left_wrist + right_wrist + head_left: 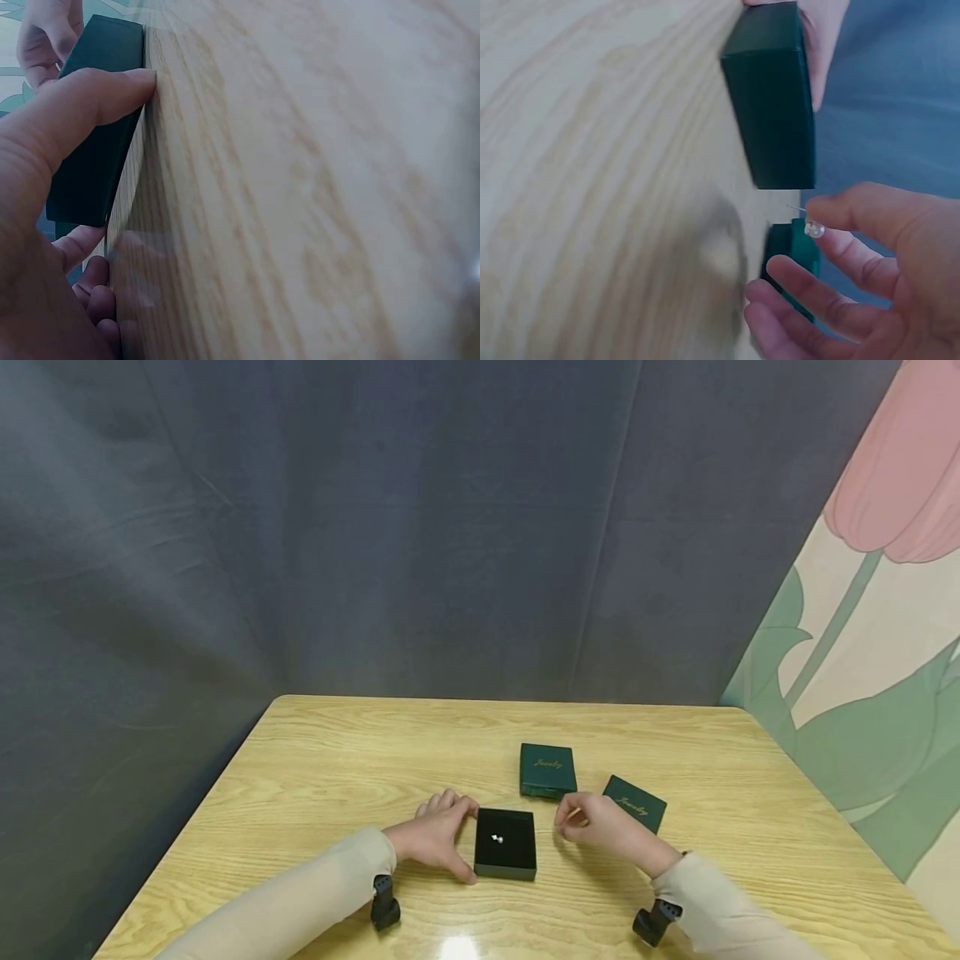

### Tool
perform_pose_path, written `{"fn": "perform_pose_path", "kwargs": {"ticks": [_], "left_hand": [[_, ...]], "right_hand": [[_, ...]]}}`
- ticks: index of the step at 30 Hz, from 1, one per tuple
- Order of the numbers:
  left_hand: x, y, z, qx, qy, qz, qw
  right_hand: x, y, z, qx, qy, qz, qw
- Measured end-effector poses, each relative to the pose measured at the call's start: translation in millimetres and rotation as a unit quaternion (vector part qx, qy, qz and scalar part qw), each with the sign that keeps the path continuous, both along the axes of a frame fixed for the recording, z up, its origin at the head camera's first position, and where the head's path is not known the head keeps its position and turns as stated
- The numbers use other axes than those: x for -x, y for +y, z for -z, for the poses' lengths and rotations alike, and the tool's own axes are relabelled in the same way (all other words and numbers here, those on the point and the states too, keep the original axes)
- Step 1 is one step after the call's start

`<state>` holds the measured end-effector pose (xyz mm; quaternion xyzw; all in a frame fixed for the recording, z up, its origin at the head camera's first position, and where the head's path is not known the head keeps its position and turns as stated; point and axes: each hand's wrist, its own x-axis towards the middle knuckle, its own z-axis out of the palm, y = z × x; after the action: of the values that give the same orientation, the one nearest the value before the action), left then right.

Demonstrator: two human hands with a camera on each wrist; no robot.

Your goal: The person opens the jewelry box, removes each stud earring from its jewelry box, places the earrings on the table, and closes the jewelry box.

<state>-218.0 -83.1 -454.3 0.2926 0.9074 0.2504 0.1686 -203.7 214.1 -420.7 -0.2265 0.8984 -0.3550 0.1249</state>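
Seemingly partway along, with the lid off to the right and one shiny piece already inside the open box, perhaps an earring but too small to be sure. Gripping that box by its left side with the left hand. Pinching a pearl-like earring in the right hand, beside the box, not yet inside.

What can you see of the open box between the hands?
The open box is shallow and squarish, dark green outside and black inside, perhaps of card. Lidless, it lies flat on the wooden table, open side up, with a small shiny piece of jewelry in it. The left hand holds its left side, thumb at the near corner, a finger at the far one.
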Motion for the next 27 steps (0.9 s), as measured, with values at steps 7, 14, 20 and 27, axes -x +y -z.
{"fn": "perform_pose_path", "kwargs": {"ticks": [7, 14, 20, 27], "left_hand": [[0.0, 0.0, -0.2, 0.0, -0.003, 0.0, 1.0], [-0.3, 0.0, 0.5, -0.002, -0.002, -0.002, 1.0], [0.1, 0.1, 0.8, 0.001, -0.002, -0.004, 1.0], [-0.4, 0.4, -0.3, -0.001, -0.01, -0.004, 0.9999]], "right_hand": [[0.0, -4, 7.0, -0.011, -0.004, 0.0, 0.9999], [1.9, -4, 11.5, -0.016, 0.008, 0.0, 0.9998], [0.6, -5, 11.7, -0.027, 0.024, 0.0, 0.9994], [-0.1, -6, 12.5, -0.037, 0.028, 0.003, 0.9989]]}}
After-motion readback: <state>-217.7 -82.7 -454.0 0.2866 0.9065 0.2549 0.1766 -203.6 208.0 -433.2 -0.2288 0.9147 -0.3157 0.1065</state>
